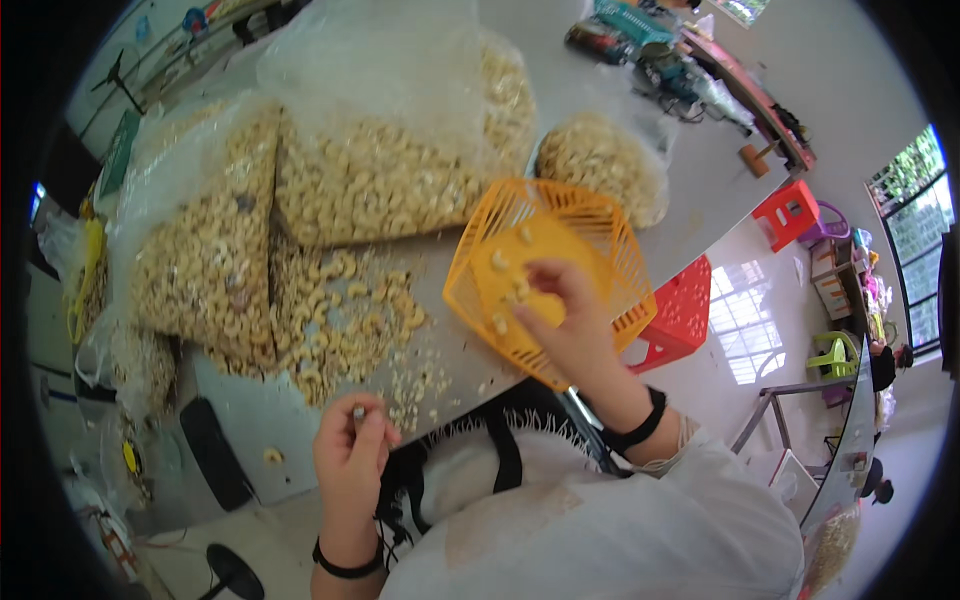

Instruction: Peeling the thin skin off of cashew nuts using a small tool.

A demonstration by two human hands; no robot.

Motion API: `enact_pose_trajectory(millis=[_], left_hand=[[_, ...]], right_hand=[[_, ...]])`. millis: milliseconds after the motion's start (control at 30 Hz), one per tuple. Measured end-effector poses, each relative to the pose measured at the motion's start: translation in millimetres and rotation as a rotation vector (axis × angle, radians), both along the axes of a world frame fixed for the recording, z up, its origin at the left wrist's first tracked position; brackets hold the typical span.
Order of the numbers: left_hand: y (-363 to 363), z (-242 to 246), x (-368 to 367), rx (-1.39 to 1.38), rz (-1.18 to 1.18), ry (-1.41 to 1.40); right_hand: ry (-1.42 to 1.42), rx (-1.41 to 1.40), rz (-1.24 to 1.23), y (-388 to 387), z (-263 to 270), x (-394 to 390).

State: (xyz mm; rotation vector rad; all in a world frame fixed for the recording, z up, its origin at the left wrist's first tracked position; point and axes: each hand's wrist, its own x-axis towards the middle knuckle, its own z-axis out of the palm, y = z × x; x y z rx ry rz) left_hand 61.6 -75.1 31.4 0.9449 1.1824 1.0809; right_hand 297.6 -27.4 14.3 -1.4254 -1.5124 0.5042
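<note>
My right hand (574, 322) hangs over an orange plastic basket (551, 191), thumb and fingers apart. Several cashew nuts (499, 261) show against the basket's bottom. One nut (519, 289) appears between the fingertips; whether they touch it is unclear. At the table's near edge, my left hand (350, 442) is curled closed around a small object (358, 412), mostly hidden by the fingers. Beyond that hand, loose cashews (322, 300) are spread on the metal table (480, 375), with pale broken bits (416, 386) nearer the edge.
Large clear bags of cashews (390, 172) (202, 262) stand behind the loose nuts. A smaller bag (600, 165) sits beyond the basket. Right of the table is a red plastic stool (679, 315). A black oblong object (215, 454) lies at the left. A wooden mallet (754, 160) rests far right.
</note>
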Motion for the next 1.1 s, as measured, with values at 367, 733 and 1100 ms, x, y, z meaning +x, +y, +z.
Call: enact_pose_trajectory(millis=[367,733,1100], left_hand=[[66.1,-28.7,-43.8,0.280,-0.067,0.845],[118.4,-41.9,-18.3,0.388,-0.157,1.228],[132.5,-51.9,-18.0,0.494,-0.196,1.025]], right_hand=[[0.428,-0.173,0.291,-39.3,7.8,-21.4],[0.429,-0.316,0.557,-43.7,13.8,-29.4],[0.447,-0.346,0.666,-31.6,12.3,-39.6]])
